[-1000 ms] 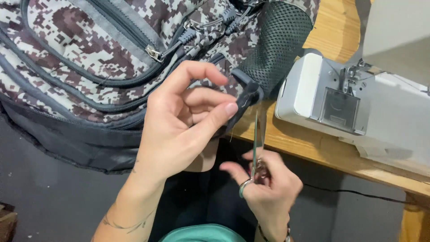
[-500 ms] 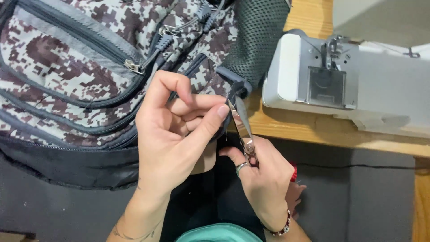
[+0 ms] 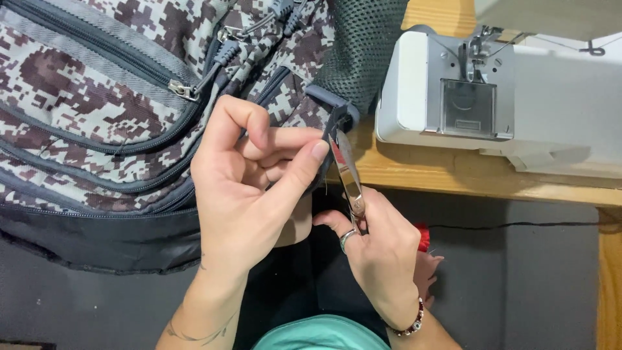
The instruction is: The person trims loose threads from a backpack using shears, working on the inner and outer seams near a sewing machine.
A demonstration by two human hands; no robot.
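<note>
Nearest the camera, the right hand gripped a pair of metal scissors, one ringed finger through the handle and a beaded bracelet at the wrist. Something red showed just behind that hand; what it was could not be told.

Half a second before, the blades had pointed at the strap from slightly below. Now their tips had moved up to touch the grey strap end at the backpack's corner, and the whole scene sat larger and lower in view, the head having leaned in. It read as the blades being set for trimming or unpicking at that spot, though whether they were parted or closed could not be seen.

Beside it, the left hand was closed in a pinch on the fabric by the strap, thumb pressed against the edge and forefinger curled above, holding it against the blades.

Farther off, the camouflage backpack lay across the bench, its mesh pocket against a white sewing machine. A dark cable ran below the bench edge.

The count: two hands, one pair of scissors, one backpack with at least three zip lines across its front, one mesh pocket, one sewing machine, one bracelet, one ring.
</note>
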